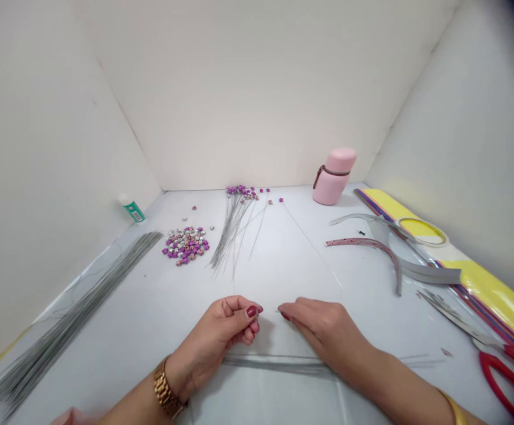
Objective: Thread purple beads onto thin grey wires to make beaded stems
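Note:
My left hand is closed in a pinch, thumb against the fingers. What sits between the fingertips is too small and hidden to make out. Facing it across a small gap, my right hand has its fingers pressed together on a thin grey wire, whose tip pokes out toward the left hand. Below both hands lies a loose bunch of grey wires, partly covered by the right forearm. Farther back are a pile of small purple, pink and silver folded stars and a bundle of star-tipped wires.
A long bundle of bare wires lies at left, near a glue stick. A pink flask stands at the back. At right are curved strips, a tape roll, yellow wrapped sheets and red-handled scissors.

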Demonstrator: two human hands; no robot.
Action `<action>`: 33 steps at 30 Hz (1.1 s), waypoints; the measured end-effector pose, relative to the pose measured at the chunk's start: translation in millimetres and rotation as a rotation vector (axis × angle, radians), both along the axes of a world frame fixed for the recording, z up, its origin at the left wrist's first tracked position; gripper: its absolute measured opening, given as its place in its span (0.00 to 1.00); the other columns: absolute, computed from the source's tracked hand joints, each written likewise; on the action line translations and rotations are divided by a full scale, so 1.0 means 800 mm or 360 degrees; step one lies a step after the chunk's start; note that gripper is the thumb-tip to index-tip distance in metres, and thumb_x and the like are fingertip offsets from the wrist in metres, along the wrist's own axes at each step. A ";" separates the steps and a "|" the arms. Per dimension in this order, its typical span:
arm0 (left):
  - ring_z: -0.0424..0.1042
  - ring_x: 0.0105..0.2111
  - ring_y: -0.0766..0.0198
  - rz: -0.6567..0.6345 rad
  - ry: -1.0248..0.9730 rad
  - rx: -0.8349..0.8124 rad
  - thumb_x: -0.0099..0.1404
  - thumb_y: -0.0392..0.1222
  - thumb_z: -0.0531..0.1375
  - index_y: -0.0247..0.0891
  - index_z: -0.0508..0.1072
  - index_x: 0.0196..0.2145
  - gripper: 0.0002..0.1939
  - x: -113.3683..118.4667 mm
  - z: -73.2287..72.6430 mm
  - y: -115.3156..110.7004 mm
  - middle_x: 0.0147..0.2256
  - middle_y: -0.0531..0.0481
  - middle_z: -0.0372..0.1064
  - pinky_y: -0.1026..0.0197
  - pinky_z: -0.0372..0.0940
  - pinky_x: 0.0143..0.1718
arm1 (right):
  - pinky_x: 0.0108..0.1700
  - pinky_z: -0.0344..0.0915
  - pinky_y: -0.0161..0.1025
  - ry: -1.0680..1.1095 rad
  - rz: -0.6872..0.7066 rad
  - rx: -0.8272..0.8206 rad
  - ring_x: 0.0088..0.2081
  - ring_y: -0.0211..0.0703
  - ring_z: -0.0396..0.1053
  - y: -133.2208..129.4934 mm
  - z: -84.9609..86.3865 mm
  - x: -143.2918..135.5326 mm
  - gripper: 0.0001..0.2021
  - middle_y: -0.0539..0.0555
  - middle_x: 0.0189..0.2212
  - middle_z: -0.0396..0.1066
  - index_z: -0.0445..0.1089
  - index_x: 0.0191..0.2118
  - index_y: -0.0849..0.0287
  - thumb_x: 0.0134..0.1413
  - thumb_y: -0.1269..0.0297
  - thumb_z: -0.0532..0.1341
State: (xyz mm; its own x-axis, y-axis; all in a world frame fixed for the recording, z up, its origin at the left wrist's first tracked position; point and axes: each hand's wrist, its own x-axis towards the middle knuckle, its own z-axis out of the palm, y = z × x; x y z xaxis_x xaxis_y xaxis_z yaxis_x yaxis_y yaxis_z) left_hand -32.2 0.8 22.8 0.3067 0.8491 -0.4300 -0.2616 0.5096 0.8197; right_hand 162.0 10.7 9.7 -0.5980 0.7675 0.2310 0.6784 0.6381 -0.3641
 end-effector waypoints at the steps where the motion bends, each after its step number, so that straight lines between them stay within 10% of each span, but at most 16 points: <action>1: 0.60 0.20 0.75 -0.0022 -0.0001 0.0019 0.54 0.41 0.61 0.31 0.71 0.27 0.09 -0.001 0.000 0.001 0.22 0.52 0.66 0.72 0.56 0.24 | 0.27 0.56 0.29 0.0002 -0.0038 -0.0025 0.24 0.33 0.62 0.003 0.000 0.000 0.12 0.49 0.22 0.64 0.68 0.36 0.58 0.58 0.71 0.47; 11: 0.63 0.21 0.74 0.0180 -0.0152 0.0040 0.54 0.41 0.60 0.32 0.70 0.30 0.09 -0.003 -0.010 0.006 0.24 0.52 0.67 0.71 0.60 0.28 | 0.31 0.58 0.31 -0.0103 0.0119 -0.0255 0.29 0.35 0.62 -0.016 0.013 -0.004 0.04 0.49 0.28 0.64 0.65 0.30 0.59 0.54 0.69 0.55; 33: 0.63 0.23 0.75 0.0195 -0.0184 0.0123 0.56 0.39 0.59 0.32 0.71 0.32 0.08 -0.010 -0.010 0.010 0.26 0.51 0.67 0.71 0.60 0.28 | 0.19 0.48 0.35 -0.0812 0.0289 0.0463 0.23 0.42 0.60 -0.034 -0.008 -0.015 0.10 0.51 0.24 0.62 0.57 0.28 0.58 0.40 0.81 0.53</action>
